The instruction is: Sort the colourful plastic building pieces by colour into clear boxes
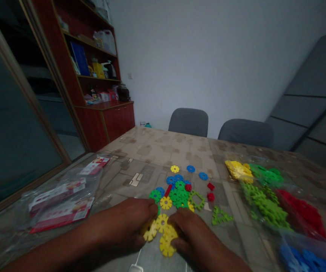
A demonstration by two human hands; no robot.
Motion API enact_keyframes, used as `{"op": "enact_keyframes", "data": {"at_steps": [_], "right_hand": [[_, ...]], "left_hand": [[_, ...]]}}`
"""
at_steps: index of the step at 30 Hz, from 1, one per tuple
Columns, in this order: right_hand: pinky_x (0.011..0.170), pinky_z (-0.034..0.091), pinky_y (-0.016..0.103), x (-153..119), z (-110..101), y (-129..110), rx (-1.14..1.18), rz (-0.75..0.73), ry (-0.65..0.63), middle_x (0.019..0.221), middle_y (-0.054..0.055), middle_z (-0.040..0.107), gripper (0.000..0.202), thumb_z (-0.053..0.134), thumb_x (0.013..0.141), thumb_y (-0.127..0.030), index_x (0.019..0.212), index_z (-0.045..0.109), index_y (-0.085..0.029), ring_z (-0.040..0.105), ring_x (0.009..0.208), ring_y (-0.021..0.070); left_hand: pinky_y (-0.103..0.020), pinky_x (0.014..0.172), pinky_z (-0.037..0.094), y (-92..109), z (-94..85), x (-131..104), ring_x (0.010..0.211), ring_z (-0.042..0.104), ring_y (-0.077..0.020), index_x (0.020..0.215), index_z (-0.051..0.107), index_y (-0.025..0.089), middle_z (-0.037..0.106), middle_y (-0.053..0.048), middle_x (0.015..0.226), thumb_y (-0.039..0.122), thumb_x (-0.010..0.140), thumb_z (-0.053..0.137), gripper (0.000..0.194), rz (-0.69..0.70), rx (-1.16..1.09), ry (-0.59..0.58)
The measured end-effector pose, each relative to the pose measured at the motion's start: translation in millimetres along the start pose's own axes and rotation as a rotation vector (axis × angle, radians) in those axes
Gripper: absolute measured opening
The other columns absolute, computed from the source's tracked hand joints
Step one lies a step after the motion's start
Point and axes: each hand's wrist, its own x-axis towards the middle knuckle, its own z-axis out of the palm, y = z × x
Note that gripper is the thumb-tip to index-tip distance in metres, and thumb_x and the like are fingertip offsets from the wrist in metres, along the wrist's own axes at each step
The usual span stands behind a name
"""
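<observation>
Yellow discs [167, 244] in left hand [136, 219] and right hand [191, 228], 2 chairs [188, 122] beyond

Your head camera looks forward and down across the counter [163, 145], with your left hand [137, 217] and right hand [192, 230] close, around six o'clock, and the wall [196, 56] far off at twelve.

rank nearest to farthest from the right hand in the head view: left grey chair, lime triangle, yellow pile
From the right hand:
1. Lime triangle, just to its right
2. Yellow pile, ahead and to the right
3. Left grey chair, beyond the table
</observation>
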Motion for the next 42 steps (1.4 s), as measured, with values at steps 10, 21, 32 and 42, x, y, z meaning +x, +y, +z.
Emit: {"op": "enact_keyframes", "data": {"at_steps": [10, 21, 32, 42], "right_hand": [[0.067, 0.040, 0.024, -1.6, -1.6, -6.2, -0.022, 0.177, -0.101, 0.091, 0.002, 0.068, 0.031, 0.071, 0.068, -0.007, 0.095, 0.066, -0.019, 0.060, 0.080, 0.0174], [0.088, 0.043, 0.030, -8.5, 14.7, 5.1, -0.056, 0.109, -0.042, 0.112, 0.006, 0.066, 0.041, 0.070, 0.069, -0.011, 0.108, 0.064, -0.022, 0.060, 0.100, 0.0221], [0.081, 0.043, 0.029, 1.0, -8.2, -0.6, -0.157, 0.128, 0.052, 0.104, 0.007, 0.064, 0.021, 0.064, 0.075, -0.007, 0.093, 0.063, -0.018, 0.059, 0.094, 0.0207], [0.077, 0.044, 0.028, -1.3, 0.3, 0.3, -0.078, 0.090, 0.047, 0.100, 0.006, 0.068, 0.020, 0.063, 0.077, -0.010, 0.095, 0.064, -0.018, 0.061, 0.089, 0.0206]], "left_hand": [[-0.033, 0.084, 0.050, 0.5, 13.5, 24.8, 0.098, 0.059, -0.0243, 0.108, 0.055, 0.023, 0.061, -0.004, 0.107, 0.021, 0.073, 0.068, 0.038, 0.078, 0.043, 0.047], [-0.032, 0.085, 0.049, 2.0, 12.9, 24.0, 0.100, 0.058, -0.0244, 0.108, 0.052, 0.023, 0.057, -0.005, 0.112, 0.019, 0.070, 0.067, 0.041, 0.084, 0.024, 0.045], [-0.026, 0.072, 0.043, -1.3, 18.0, 23.3, 0.090, 0.061, -0.0209, 0.103, 0.054, 0.024, 0.064, 0.001, 0.102, 0.019, 0.072, 0.078, 0.039, 0.054, -0.110, 0.049], [-0.029, 0.081, 0.045, 3.9, 12.1, 14.2, 0.097, 0.060, -0.0211, 0.099, 0.056, 0.024, 0.064, -0.001, 0.106, 0.007, 0.076, 0.060, 0.028, 0.073, -0.176, 0.034]]}}
